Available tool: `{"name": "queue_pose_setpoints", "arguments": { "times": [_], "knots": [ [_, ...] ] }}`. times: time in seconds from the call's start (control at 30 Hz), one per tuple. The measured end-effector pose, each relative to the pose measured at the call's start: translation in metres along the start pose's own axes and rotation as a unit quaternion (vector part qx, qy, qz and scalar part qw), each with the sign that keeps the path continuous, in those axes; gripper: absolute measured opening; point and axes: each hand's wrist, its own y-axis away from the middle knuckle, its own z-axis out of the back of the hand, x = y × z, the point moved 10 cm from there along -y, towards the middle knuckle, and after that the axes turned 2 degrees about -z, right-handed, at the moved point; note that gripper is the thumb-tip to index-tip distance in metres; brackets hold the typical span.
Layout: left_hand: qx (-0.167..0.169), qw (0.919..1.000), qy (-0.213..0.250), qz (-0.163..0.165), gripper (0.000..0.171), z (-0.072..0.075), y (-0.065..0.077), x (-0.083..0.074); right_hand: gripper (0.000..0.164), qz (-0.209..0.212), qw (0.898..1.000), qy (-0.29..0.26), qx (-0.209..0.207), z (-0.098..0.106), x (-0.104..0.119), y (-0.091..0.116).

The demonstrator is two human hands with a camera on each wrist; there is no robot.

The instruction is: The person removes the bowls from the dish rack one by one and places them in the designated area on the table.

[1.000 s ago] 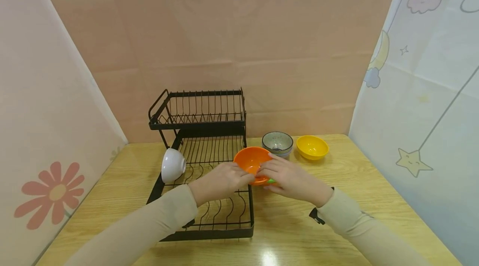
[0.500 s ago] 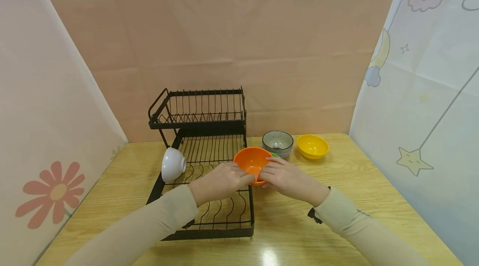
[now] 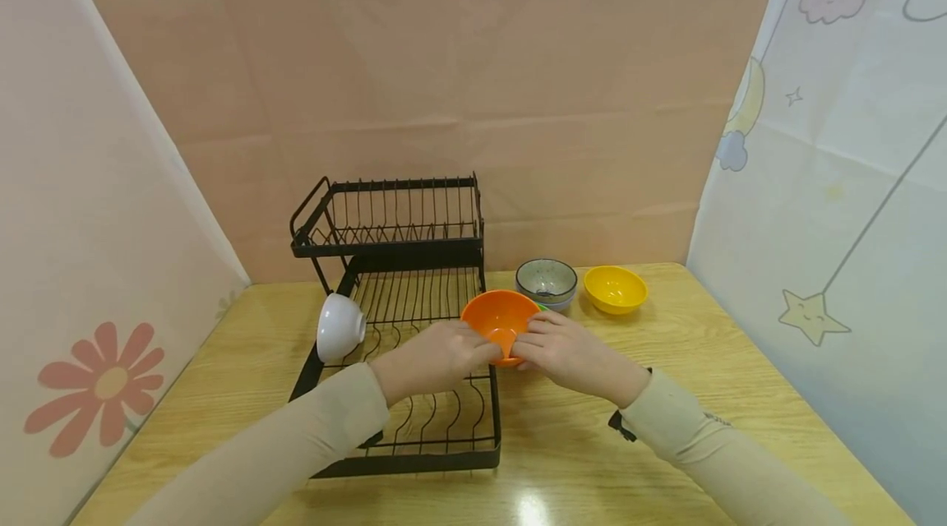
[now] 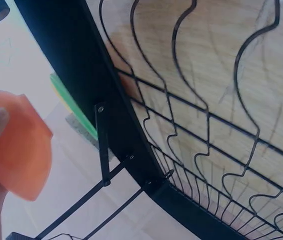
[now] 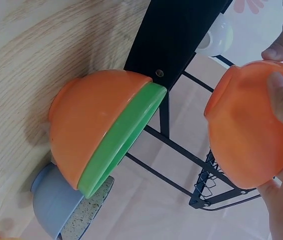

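Observation:
Both hands hold an orange bowl [image 3: 497, 312] by its near rim, above the right edge of the black dish rack. My left hand [image 3: 442, 357] pinches the rim from the left, and my right hand [image 3: 568, 352] grips it from the right. In the right wrist view, the held bowl [image 5: 251, 130] is off the table, with thumbs on its outside. Below it on the table, a green bowl [image 5: 124, 140] sits nested in another orange bowl [image 5: 89, 122]. In the head view the right hand mostly hides this stack; a bit of green [image 3: 543, 307] shows.
The two-tier dish rack [image 3: 414, 460] stands left of centre. A white bowl [image 3: 339, 329] leans on its side at the rack's left edge. Behind the hands stand a speckled grey bowl [image 3: 546, 278], stacked in a bluish one [image 5: 51, 197], and a yellow bowl [image 3: 616, 290].
The right hand has shifted slightly left and now grips the orange bowl's rim more closely. The green edge seen under its fingers earlier now shows above them. The left hand has hardly moved.

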Motion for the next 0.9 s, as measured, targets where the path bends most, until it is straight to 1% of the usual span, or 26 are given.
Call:
{"name": "queue_pose_setpoints", "arguments": {
  "times": [0.07,0.13,0.17,0.2,0.27,0.3,0.33,0.4,0.43,0.5,0.57,0.6,0.67,0.7,0.73,0.8,0.83,0.9],
  "knots": [
    [0.025,0.9989,0.034,0.02,0.012,-0.002,-0.001,0.004,0.021,-0.003,1.0,0.001,0.004,-0.001,0.0,0.0],
    [0.053,0.9943,0.08,0.047,0.014,-0.005,-0.001,0.01,0.021,-0.004,1.0,0.002,0.005,-0.002,-0.001,0.001],
    [0.064,0.9902,0.107,0.063,0.016,-0.007,-0.001,0.014,0.021,-0.005,1.0,0.003,0.005,-0.002,-0.001,0.001],
    [0.072,0.9844,0.138,0.082,0.018,-0.007,-0.001,0.019,0.022,-0.005,1.0,0.005,0.005,-0.003,-0.002,0.002],
    [0.079,0.9694,0.195,0.126,0.021,-0.004,0.0,0.029,0.022,-0.006,1.0,0.007,0.004,-0.003,-0.002,0.003],
    [0.073,0.9592,0.227,0.152,0.022,-0.002,0.001,0.036,0.023,-0.006,1.0,0.007,0.003,-0.003,-0.003,0.003],
    [0.063,0.9471,0.256,0.183,0.023,0.001,0.003,0.044,0.023,-0.006,1.0,0.008,0.002,-0.003,-0.003,0.003],
    [0.033,0.9173,0.308,0.25,0.023,0.007,0.009,0.062,0.025,-0.007,1.0,0.006,0.001,-0.003,-0.003,0.004],
    [0.014,0.9039,0.323,0.28,0.022,0.009,0.012,0.071,0.026,-0.008,1.0,0.005,0.001,-0.003,-0.004,0.004],
    [-0.014,0.8765,0.338,0.342,0.021,0.011,0.022,0.09,0.027,-0.008,1.0,0.004,0.001,-0.003,-0.004,0.005],
    [-0.014,0.8533,0.336,0.399,0.021,0.006,0.033,0.104,0.027,-0.008,1.0,0.005,0.002,-0.003,-0.004,0.005],
    [-0.005,0.8447,0.332,0.42,0.022,0.002,0.039,0.109,0.026,-0.007,1.0,0.006,0.003,-0.003,-0.004,0.005],
    [0.027,0.8239,0.332,0.459,0.024,-0.01,0.052,0.116,0.025,-0.006,1.0,0.008,0.003,-0.003,-0.003,0.005],
    [0.047,0.8145,0.336,0.471,0.025,-0.017,0.057,0.117,0.024,-0.005,1.0,0.01,0.004,-0.003,-0.003,0.006],
    [0.072,0.808,0.338,0.477,0.026,-0.024,0.063,0.117,0.023,-0.004,1.0,0.01,0.004,-0.003,-0.003,0.006],
    [0.126,0.7969,0.353,0.474,0.027,-0.038,0.072,0.114,0.021,-0.003,1.0,0.011,0.004,-0.002,-0.002,0.006],
    [0.157,0.7896,0.366,0.467,0.027,-0.045,0.076,0.11,0.02,-0.003,1.0,0.011,0.003,-0.002,-0.002,0.006],
    [0.223,0.7795,0.391,0.436,0.027,-0.057,0.081,0.099,0.02,-0.002,1.0,0.012,0.002,-0.001,-0.002,0.006]
  ]
}}
